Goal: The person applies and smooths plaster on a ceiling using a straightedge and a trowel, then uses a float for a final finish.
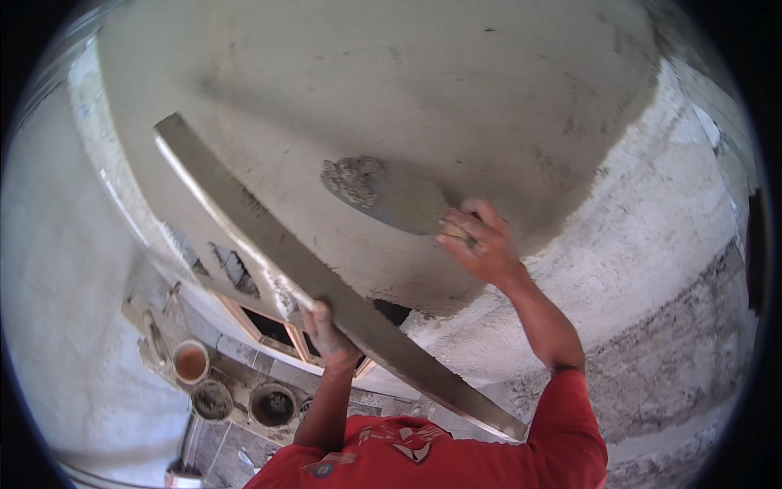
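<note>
My left hand is closed around the edge of a long straightedge, which slants from the upper left to the lower right. A coat of mortar covers the straightedge's broad face. My right hand grips the handle of a trowel, fingers wrapped round it. The trowel's broad, rounded blade lies over the grey plastered wall; whether it touches the wall I cannot tell. A lump of mortar sits at the blade's far end.
Below left, a plank carries several buckets, among them one with a reddish inside and a dark one. Wood-framed openings show beneath the straightedge. Rough whitish wall borders the plaster on the right.
</note>
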Demonstrator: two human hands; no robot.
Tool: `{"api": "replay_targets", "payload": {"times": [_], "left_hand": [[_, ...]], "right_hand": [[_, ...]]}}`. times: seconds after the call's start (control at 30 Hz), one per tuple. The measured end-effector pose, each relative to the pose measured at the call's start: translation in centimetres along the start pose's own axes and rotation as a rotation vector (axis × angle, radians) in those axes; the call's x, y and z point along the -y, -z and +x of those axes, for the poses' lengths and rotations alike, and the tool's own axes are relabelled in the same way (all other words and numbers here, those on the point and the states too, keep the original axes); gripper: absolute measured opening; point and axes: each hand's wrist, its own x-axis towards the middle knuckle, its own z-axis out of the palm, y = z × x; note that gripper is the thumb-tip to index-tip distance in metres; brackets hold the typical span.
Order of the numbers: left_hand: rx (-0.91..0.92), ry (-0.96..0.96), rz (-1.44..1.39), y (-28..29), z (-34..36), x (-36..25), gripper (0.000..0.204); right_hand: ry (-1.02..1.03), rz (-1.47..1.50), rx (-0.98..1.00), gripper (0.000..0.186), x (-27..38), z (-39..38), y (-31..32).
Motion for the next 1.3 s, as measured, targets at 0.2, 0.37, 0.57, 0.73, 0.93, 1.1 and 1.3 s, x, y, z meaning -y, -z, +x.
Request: {"api": "replay_targets", "payload": {"times": [0.2,0.37,0.57,0.73,0.93,1.1,1.3], "left_hand": [[-0.062,0.045,0.015,2.9,1.1,2.5,0.056],[-0.106,0.119,-0.059,1.3,0.9,2.2,0.054],[-0.114,0.117,-0.058,1.7,0.9,4.1,0.053],[-0.066,0.16,-0.134,1.2,0.5,3.6,0.051],[-0.036,0.098,-0.065,1.3,0.1,3.0,0.051],[-0.087,0.07,-0.07,1.3,-0.2,2.2,0.048],[-0.076,-0.013,-0.067,2.2,0.2,1.2,0.046]], "right_hand": [[-0.112,-0.25,0.024,0.032,-0.5,-5.0,11.9],[-0.288,-0.306,0.172,0.034,-0.1,-8.0,18.9],[-0.689,-0.12,0.313,0.041,-5.3,-7.0,22.5],[-0.75,-0.016,0.294,0.054,-6.8,-4.0,24.5],[-0.746,0.063,0.209,0.054,-8.3,-4.9,25.9],[-0.799,0.128,0.125,0.053,-9.5,-7.0,26.7],[-0.784,0.125,-0.018,0.052,-8.6,-9.6,26.9]]}}
